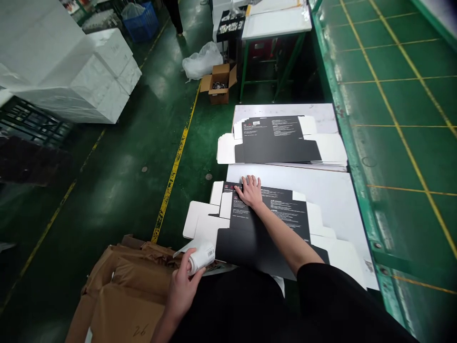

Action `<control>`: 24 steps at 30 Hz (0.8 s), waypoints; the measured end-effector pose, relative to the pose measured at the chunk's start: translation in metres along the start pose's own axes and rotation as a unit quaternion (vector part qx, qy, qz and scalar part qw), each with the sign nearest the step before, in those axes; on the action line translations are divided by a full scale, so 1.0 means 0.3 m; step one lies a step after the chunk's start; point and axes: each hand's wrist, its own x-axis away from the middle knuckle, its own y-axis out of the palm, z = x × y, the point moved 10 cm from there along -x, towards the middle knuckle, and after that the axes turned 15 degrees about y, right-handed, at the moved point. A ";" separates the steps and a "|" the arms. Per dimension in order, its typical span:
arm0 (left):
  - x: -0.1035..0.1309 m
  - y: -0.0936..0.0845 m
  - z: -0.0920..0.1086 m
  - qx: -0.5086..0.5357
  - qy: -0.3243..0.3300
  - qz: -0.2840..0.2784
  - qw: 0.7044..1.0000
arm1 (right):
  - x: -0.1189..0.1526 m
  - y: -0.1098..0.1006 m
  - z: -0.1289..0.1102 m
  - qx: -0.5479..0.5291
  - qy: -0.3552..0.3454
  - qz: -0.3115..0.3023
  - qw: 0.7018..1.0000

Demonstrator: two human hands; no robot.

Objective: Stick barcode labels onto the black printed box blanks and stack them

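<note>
My left hand (pixel 183 283) is wrapped round a roll of white labels (pixel 202 257), whose loose backing strip trails to the left beside the near flat box. With fingers spread, my right hand (pixel 251 191) lies on the upper left part of the black and white unfolded boxes (pixel 269 224). White printed text runs over their black panels, and two overlap with their edges offset. Farther off lies a second pile of flat boxes (pixel 273 143), with a small white label near the top of its upper sheet.
Brown wrapping paper (pixel 124 290) is heaped at the lower left. An open carton (pixel 219 93) and a white plastic bag (pixel 203 61) stand on the floor beyond. A green metal rail (pixel 352 166) runs along the right of the white table (pixel 321 183).
</note>
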 end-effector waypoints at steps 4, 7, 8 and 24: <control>-0.005 0.030 0.000 0.028 -0.012 -0.058 0.998 | 0.002 -0.002 0.003 -0.011 -0.005 -0.005 1.000; 0.000 0.037 -0.009 0.039 -0.021 -0.059 0.997 | -0.001 0.001 0.012 -0.045 0.009 -0.025 0.999; 0.001 0.036 -0.011 0.040 -0.020 -0.052 0.998 | -0.002 0.003 0.015 -0.050 0.012 -0.028 0.998; -0.013 0.076 0.043 0.080 0.026 -0.056 0.995 | -0.060 -0.097 0.130 -0.120 0.082 0.039 0.989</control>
